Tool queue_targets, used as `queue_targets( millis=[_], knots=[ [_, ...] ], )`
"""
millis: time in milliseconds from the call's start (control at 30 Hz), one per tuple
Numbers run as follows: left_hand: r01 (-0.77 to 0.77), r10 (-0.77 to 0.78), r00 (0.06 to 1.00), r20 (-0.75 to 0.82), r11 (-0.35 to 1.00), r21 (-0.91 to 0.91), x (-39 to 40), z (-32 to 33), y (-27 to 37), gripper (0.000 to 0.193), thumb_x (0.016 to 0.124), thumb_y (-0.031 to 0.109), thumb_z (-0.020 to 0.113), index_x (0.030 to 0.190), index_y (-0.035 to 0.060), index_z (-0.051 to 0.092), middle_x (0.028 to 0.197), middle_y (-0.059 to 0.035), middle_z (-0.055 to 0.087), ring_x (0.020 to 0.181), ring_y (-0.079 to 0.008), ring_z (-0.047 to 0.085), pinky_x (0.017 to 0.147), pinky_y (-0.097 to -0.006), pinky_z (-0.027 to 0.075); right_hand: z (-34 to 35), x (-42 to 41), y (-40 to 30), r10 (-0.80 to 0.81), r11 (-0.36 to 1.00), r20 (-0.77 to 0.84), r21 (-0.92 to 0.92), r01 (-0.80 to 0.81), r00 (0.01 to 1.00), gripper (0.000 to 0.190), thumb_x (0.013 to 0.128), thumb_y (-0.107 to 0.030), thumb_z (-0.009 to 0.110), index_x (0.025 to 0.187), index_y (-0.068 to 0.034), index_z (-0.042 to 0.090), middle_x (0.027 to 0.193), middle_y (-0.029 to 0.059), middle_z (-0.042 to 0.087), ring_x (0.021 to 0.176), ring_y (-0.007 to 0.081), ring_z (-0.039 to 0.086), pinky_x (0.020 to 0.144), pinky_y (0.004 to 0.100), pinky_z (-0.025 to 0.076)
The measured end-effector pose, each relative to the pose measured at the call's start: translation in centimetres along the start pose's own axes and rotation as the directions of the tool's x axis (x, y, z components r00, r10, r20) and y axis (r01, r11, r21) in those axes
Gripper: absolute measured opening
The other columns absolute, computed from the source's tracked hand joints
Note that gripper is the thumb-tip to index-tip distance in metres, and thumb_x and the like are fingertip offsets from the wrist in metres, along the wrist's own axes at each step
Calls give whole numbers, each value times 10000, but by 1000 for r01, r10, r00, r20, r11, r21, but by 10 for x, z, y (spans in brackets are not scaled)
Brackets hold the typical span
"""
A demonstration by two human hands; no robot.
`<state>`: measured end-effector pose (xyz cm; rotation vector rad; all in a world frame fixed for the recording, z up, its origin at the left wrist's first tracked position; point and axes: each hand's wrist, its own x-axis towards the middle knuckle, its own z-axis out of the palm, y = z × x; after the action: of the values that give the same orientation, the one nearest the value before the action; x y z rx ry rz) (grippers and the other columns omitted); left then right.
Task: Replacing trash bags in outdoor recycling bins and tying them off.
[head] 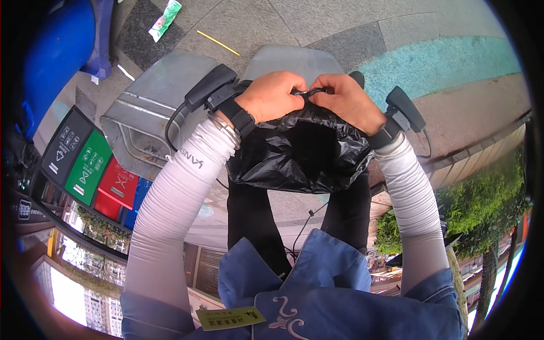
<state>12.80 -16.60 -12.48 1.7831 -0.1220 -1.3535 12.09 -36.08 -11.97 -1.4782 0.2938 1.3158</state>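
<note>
A black plastic bag (276, 165) lines the mouth of a grey bin (295, 59) in front of me, its edge folded over the rim. My left hand (276, 95) pinches the bag's gathered edge at the far side. Close beside it, my right hand (346, 100) grips the same twisted edge between thumb and fingers, a small gap apart. The bag's inside is dark, and most of the bin is hidden under the plastic.
Another grey bin (148, 106) lies to the left. Beyond it are a blue container (59, 59) and a sorting station with coloured panels (89, 163). A green wrapper (165, 21) and a yellow stick (218, 43) lie on the paving. Shrubs (484, 204) stand at the right.
</note>
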Motion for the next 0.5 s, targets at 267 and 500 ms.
queue_targets(
  millis=[267,500],
  knots=[
    [27,-35,992,-119,998,-62,-5,0,10,188,729,76,614,904,26,565,789,-62,579,746,-170,583,701,-280,445,-1,2,9,-69,997,-16,-48,68,998,205,782,-156,580,860,32,608,633,71,562,605,111,508,570,286,412],
    [-205,226,956,-188,971,125,-25,-9,18,102,782,109,626,866,51,629,837,-53,599,727,-188,605,639,-285,465,-3,2,10,-68,997,33,23,68,997,189,792,-139,572,864,32,607,650,59,560,625,102,506,586,277,414]
  ],
)
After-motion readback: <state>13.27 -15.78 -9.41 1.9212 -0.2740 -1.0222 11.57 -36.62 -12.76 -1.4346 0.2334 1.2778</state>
